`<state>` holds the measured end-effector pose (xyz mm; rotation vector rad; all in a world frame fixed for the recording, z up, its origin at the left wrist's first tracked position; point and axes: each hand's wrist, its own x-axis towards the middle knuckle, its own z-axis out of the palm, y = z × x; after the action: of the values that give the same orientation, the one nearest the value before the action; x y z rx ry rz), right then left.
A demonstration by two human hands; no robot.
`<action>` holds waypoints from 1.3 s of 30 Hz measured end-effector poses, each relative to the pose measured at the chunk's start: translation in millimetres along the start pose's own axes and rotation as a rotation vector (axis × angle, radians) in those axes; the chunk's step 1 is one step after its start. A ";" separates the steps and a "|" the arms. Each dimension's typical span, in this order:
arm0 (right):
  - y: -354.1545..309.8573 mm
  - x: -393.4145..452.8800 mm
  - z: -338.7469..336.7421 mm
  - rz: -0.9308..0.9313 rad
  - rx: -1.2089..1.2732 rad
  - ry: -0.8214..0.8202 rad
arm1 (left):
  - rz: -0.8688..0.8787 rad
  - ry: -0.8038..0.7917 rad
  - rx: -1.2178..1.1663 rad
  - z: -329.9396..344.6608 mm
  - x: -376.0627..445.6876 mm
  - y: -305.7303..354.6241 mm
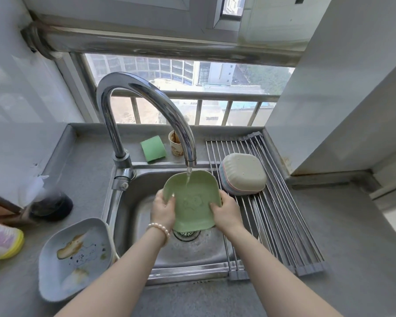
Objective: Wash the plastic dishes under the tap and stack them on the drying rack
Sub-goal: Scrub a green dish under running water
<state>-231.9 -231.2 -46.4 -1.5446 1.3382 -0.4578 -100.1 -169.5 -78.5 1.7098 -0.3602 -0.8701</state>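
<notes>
A green plate (193, 200) is held tilted over the sink (192, 250), its far rim under the tap (146, 106), and a thin stream of water (188, 177) lands on its upper part. The left hand (162, 208) grips the plate's left edge, thumb on the face and fingers behind. The right hand (225, 210) holds the right edge, fingertips on the face. A pearl bracelet (158, 229) sits on the left wrist. The drain (186, 234) shows just below the plate.

To the right, a drying rack (272, 202) of metal rods spans the sink's edge and the table (341, 259). A stack of bowls (242, 173) rests upside down on it, a beige one on top, near the plate but apart from it.

On the table left of the sink lies a blue plate (73, 257), smeared with brown residue. Behind the tap sit a green sponge (152, 148) and a stained paper cup (175, 143), close together. A dark round object (53, 205) stands at the left, too blurred to identify.
</notes>
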 end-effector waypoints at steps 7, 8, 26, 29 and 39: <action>17.0 11.8 33.2 0.304 0.367 0.012 | 0.221 -0.102 0.815 -11.8 7.1 48.0; 12.7 11.9 36.1 0.321 0.360 -0.035 | 0.131 -0.117 0.896 -17.0 11.8 49.8; 19.6 10.8 -11.5 -0.035 -0.378 -0.057 | 0.171 -0.161 0.746 -22.8 15.7 9.2; 26.6 12.7 -4.7 0.140 -0.179 -0.156 | 0.340 -0.122 0.939 -27.8 12.1 25.5; 21.5 20.0 0.0 0.453 1.183 -0.245 | -0.354 -0.350 -0.602 -48.8 11.8 23.1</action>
<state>-236.7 -246.7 -70.8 -0.2938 0.8738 -0.5842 -53.2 -150.3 -56.5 1.0714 -0.0081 -1.3831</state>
